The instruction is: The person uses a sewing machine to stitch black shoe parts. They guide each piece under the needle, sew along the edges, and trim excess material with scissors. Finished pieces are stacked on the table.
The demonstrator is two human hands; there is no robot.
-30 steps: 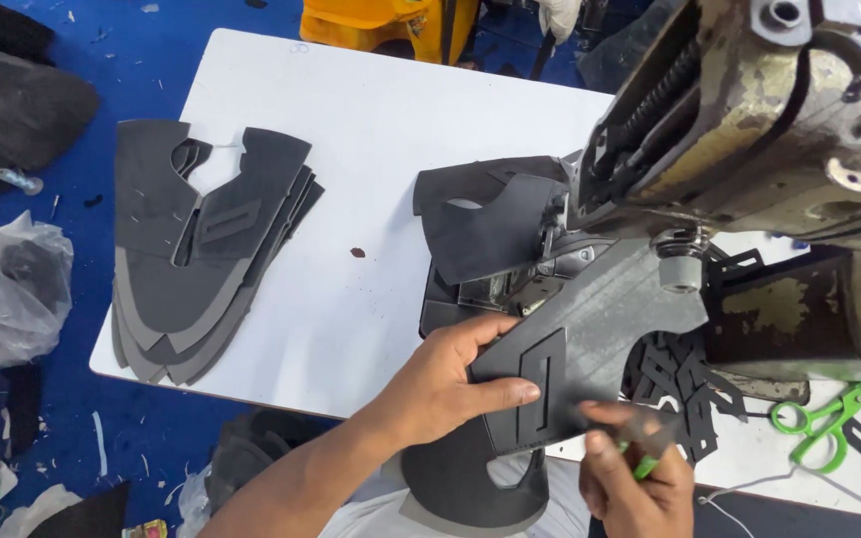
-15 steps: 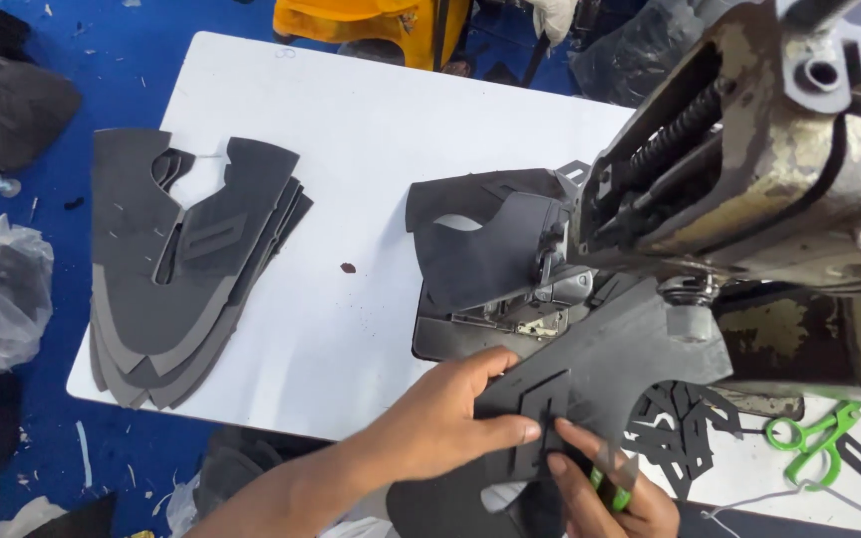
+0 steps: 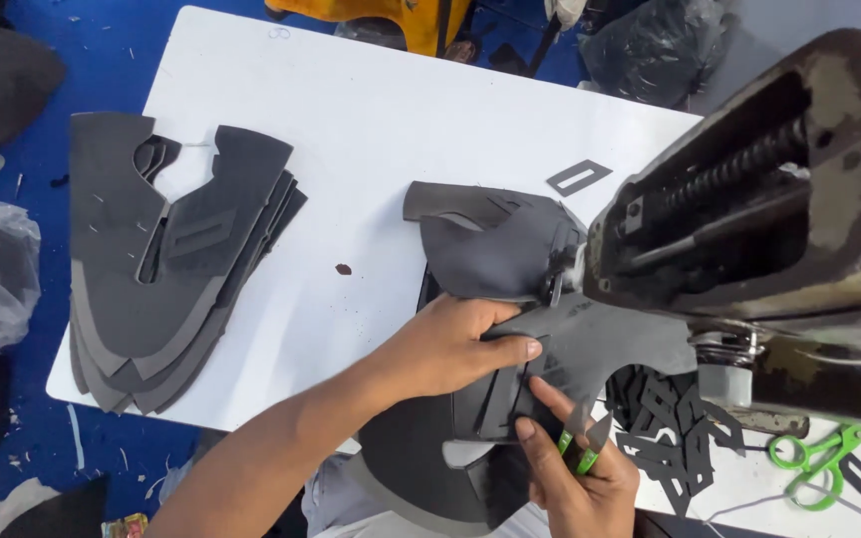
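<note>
- White tabletop (image 3: 371, 120) over a blue floor (image 3: 12, 478) strewn with scraps; a worn industrial sewing machine (image 3: 759, 229) fills the right side.
- Left hand (image 3: 445, 344) lies closed on a dark grey cut shoe-upper piece (image 3: 600, 349), thumb and fingers pinching its edge at the near middle, just beside the machine's needle end.
- Right hand (image 3: 575, 478), at the near edge, is curled round small green-handled snips (image 3: 580, 448), blades touching the same piece's near edge; its forefinger rests on the piece.
- Judged from this, the piece is being trimmed, not stitched: it sits by the machine, and I cannot tell whether it lies under the needle.
- Beyond the hands, a folded heap of worked dark pieces (image 3: 495, 244) lies against the machine's left end, which looks like finished output.
- Black cut-out offcuts (image 3: 670, 418) pile to the right of the hands, under the machine arm.
- Far left, a fanned stack of flat grey uppers (image 3: 161, 269) waits well apart from the hands, so much seems left to do.
- Green-handled scissors (image 3: 809, 458) lie at the near right; a small grey rectangular frame scrap (image 3: 578, 177) lies farther off.
</note>
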